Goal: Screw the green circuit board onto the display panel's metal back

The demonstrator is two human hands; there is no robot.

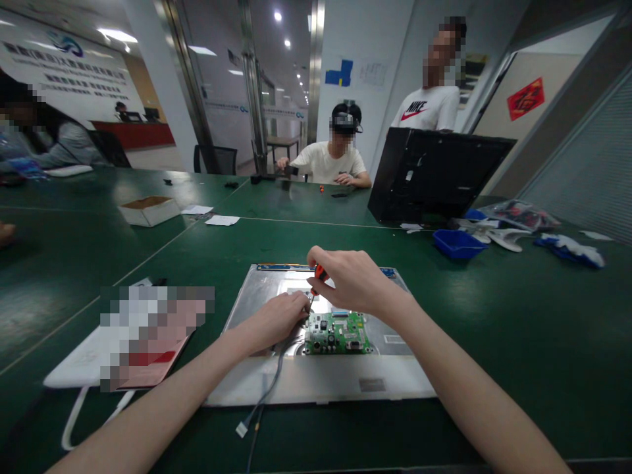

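Note:
A silver flat panel (pixel 326 383) lies on the green table, with a green circuit board (pixel 340 334) on its middle. My right hand (pixel 353 280) is closed around the orange and black handle of a screwdriver (pixel 320 274), held nearly upright. The screwdriver's shaft points down at the board's upper left corner. Right beside that tip, the fingers of my left hand (pixel 282 315) are pressed together; what they hold, if anything, is hidden. A dark cable (pixel 276 376) runs from under my left hand over the panel's front edge to a white plug (pixel 241 430).
Left of the panel lie a white object (pixel 74 365) with a white cable and a pink sheet (pixel 172 349). Farther back are an open box (pixel 151 212), a large black casing (pixel 439 174), a blue tray (pixel 457 245) and gloves (pixel 570 250). A person (pixel 332 161) sits opposite; another stands behind the casing.

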